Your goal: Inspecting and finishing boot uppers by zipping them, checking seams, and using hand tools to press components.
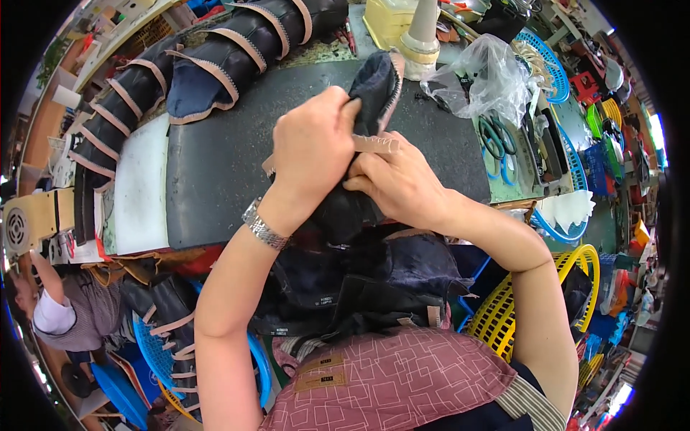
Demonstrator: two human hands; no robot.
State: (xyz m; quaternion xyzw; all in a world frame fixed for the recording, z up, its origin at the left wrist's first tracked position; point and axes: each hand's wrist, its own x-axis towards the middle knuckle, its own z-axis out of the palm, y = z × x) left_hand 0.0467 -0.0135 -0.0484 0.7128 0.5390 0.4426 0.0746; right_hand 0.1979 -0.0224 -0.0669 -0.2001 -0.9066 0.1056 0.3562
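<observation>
My left hand (313, 147) is closed round a black boot upper (374, 79), whose fuzzy dark lining and beige toothed edge stick up beyond the fist. My right hand (402, 179) is closed too, its thumb and fingers pinching the same piece just to the right. A beige strip (377, 145) with pale stitches runs between the two hands. Below them the upper hangs toward my lap, partly hidden by my hands. More black uppers (402, 266) with dark lining lie across my lap, over a pink patterned apron (402, 373).
Under my hands is a dark work board (215, 187). Black uppers with beige edges (244, 43) lie in a row at the far left. Scissors (496, 138), a clear plastic bag (481, 75) and a grey cone (422, 36) stand right. A yellow basket (496, 320) sits by my right arm; another person (75, 309) is at left.
</observation>
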